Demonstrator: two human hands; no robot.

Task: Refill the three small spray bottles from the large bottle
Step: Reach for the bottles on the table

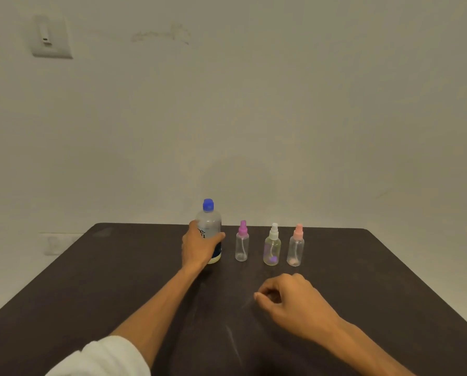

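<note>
A large clear bottle [210, 221] with a blue cap stands upright at the far middle of the dark table [118, 280]. My left hand [198, 246] is wrapped around its lower body. To its right stand three small clear spray bottles in a row: one with a purple top [242, 241], one with a white top [272, 245], one with a pink top [296, 245]. All three have their tops on. My right hand [289, 299] hovers low over the table in front of them, fingers curled loosely with nothing in them.
The table's far edge runs just behind the bottles, against a plain wall. A wall switch plate [51, 36] is high on the left. A white sleeve [102, 356] covers my left upper arm.
</note>
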